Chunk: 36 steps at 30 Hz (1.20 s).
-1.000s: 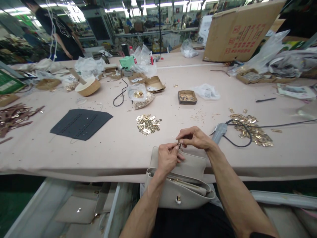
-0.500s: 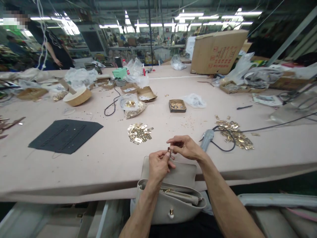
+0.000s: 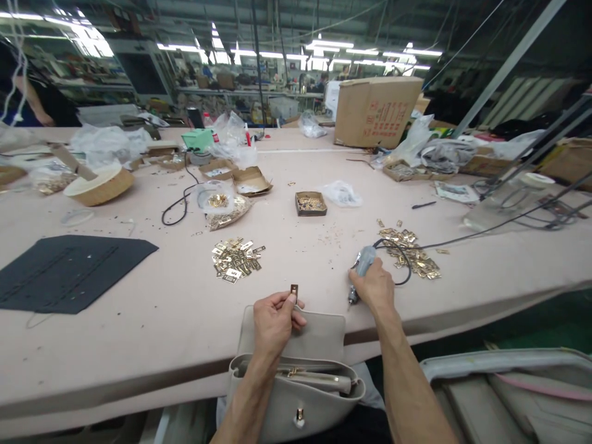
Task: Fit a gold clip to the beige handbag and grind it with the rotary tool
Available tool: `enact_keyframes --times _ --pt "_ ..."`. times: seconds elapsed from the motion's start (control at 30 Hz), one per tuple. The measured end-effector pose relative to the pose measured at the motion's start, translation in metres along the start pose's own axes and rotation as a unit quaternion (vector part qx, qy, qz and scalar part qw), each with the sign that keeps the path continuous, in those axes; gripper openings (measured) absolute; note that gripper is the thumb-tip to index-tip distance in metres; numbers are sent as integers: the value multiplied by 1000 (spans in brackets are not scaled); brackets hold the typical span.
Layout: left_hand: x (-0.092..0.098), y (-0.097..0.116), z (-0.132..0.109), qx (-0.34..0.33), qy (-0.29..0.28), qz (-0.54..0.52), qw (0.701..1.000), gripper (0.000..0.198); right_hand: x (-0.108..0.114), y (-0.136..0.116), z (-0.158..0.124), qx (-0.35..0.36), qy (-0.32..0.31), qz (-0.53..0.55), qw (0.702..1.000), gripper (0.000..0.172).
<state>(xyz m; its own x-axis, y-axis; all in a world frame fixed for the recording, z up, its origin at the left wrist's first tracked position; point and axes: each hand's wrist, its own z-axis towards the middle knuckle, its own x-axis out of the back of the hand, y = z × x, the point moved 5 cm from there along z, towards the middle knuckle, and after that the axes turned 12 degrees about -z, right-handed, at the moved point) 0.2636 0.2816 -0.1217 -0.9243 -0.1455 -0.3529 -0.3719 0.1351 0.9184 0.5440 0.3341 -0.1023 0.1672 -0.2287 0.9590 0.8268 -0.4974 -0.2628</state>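
A beige handbag (image 3: pixel 296 382) rests against the table's near edge, its flap lying on the tabletop. My left hand (image 3: pixel 274 320) is closed on a small gold metal fitting (image 3: pixel 294 289) at the flap's far edge. My right hand (image 3: pixel 375 288) is wrapped round a grey corded electric screwdriver (image 3: pixel 363 264), its tip pointing down at the table just right of the flap. A heap of gold metal plates (image 3: pixel 235 259) lies beyond my left hand.
A second heap of gold plates (image 3: pixel 411 254) lies by the tool's cord. A small box of parts (image 3: pixel 311 203), a dark leather panel (image 3: pixel 65 271), a round wicker basket (image 3: pixel 99 185), plastic bags and a cardboard box (image 3: pixel 377 111) stand farther off. A person stands far left.
My right hand left the fitting, moved right and took hold of the electric screwdriver. My left hand keeps the fitting. The view has swung to the right.
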Motion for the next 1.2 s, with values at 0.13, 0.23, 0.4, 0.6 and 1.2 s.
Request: enact_keyframes --times 0.13,0.23,0.4,0.6,1.2 --pt "1 -1 0 1 9 -8 1000 39 -14 16 13 -75 -27 215 973 69" --pt "1 -1 0 2 11 -4 1000 39 -29 24 20 -115 -129 534 827 55" --pt "-1 3 -1 4 15 -11 1000 38 -29 19 28 -98 -206 684 693 39" --pt "-1 3 -1 10 15 -10 1000 40 -19 3 42 -99 -239 781 568 30" --pt "1 -2 3 29 8 -17 999 41 -46 -16 103 -150 -98 839 514 21"
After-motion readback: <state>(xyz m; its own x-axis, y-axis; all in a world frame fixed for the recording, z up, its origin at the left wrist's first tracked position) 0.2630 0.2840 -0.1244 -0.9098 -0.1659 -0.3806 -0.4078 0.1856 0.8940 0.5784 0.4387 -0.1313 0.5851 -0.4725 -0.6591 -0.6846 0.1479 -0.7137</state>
